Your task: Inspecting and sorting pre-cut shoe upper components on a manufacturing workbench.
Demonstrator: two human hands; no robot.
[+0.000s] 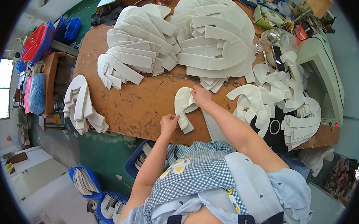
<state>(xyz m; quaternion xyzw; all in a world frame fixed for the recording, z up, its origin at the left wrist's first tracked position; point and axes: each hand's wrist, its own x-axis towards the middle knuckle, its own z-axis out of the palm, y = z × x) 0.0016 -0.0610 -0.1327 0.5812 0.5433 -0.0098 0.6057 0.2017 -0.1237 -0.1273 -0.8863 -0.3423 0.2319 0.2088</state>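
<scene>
A white U-shaped padded piece (181, 100) lies near the front edge of the brown table, its open end toward me. My left hand (169, 124) pinches the lower left leg of this piece between thumb and fingers. At its upper right side, my right hand (201, 96) has its fingers closed on the edge. A flat strip of the same white material shows under the lower leg. Just beyond my hands stand large overlapping stacks of similar U-shaped pieces (226, 42). More curved white pieces (250, 100) lie loosely to the right of my right forearm.
A smaller stack of curved pieces (80, 103) sits at the table's left end. At right stands a pale machine (327, 84) with small lights, beside another fanned stack (305, 121). Blue bins (84, 182) of white pieces stand on the floor at lower left. The brown table (143, 110) has a curved edge.
</scene>
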